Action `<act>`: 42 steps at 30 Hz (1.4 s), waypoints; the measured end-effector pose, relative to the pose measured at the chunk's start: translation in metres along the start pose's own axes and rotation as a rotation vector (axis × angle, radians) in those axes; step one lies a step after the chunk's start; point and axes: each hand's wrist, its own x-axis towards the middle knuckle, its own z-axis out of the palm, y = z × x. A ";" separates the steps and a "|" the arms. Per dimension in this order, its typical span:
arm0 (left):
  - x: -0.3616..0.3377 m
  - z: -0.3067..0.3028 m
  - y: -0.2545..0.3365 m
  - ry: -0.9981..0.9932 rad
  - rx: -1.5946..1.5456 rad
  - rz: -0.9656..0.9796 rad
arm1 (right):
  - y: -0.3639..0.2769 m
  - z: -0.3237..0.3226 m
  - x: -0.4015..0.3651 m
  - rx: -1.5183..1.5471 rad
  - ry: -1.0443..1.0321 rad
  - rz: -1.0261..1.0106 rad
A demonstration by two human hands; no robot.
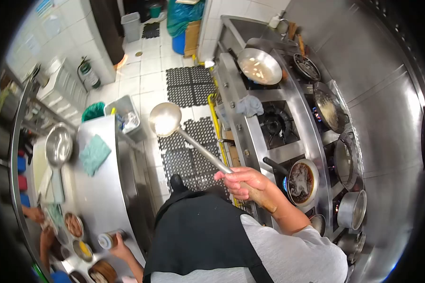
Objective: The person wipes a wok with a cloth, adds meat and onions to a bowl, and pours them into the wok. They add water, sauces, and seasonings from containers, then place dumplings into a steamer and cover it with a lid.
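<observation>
My right hand (244,183) is wrapped round the handle of a long metal ladle (198,148). The ladle's round bowl (165,119) hangs out over the floor between counter and stove. At the lower left, my left hand (122,250) grips a small jar (106,241) with a pale, bluish end, tilted on its side at the counter's edge. Near that hand are a bowl of yellow food (82,250), a bowl of pinkish-brown pieces (73,225) and a round wooden container (102,272).
On the stove, a pan of dark sauce (301,181), a pan with pale pieces in liquid (259,66) and a wok (329,109) stand on burners. A grey rag (250,106) lies by a bare burner (276,123). Another person's hands (46,237) work across the steel counter (99,181).
</observation>
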 end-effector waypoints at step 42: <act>0.045 0.625 0.571 -1.318 -0.064 0.612 | -0.314 -0.283 0.134 0.195 0.798 -0.550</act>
